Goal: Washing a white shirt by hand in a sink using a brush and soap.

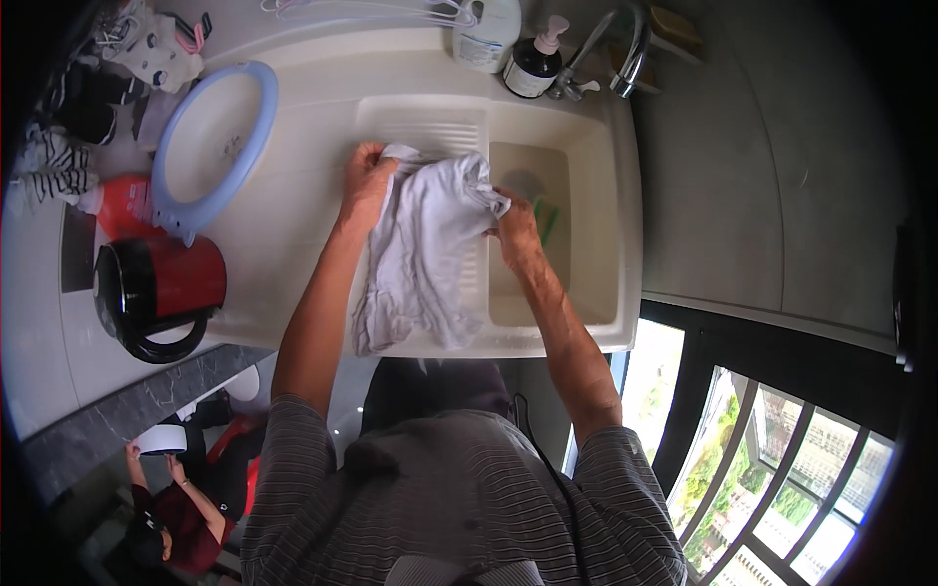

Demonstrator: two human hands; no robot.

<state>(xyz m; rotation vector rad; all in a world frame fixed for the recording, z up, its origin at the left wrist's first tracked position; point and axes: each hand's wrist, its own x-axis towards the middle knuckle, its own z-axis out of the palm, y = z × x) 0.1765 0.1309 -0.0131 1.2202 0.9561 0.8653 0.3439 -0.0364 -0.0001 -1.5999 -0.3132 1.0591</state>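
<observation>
A damp-looking white cloth garment (432,234) lies spread over the ribbed washboard (425,132) of a cream laundry sink, its lower end reaching the front edge. My left hand (368,176) pinches its upper left corner. On the other side, my right hand (515,223) grips a bunched upper edge of it, beside the basin (601,220). Inside the basin, a green item (546,220) is partly hidden by my right hand and forearm.
A chrome faucet (632,58), a pump bottle (533,66) and a white jug (487,36) line the back. At left are a blue-rimmed basin (267,95), a red and black kettle (187,275) and clothes (88,110). Another person (183,513) is at lower left.
</observation>
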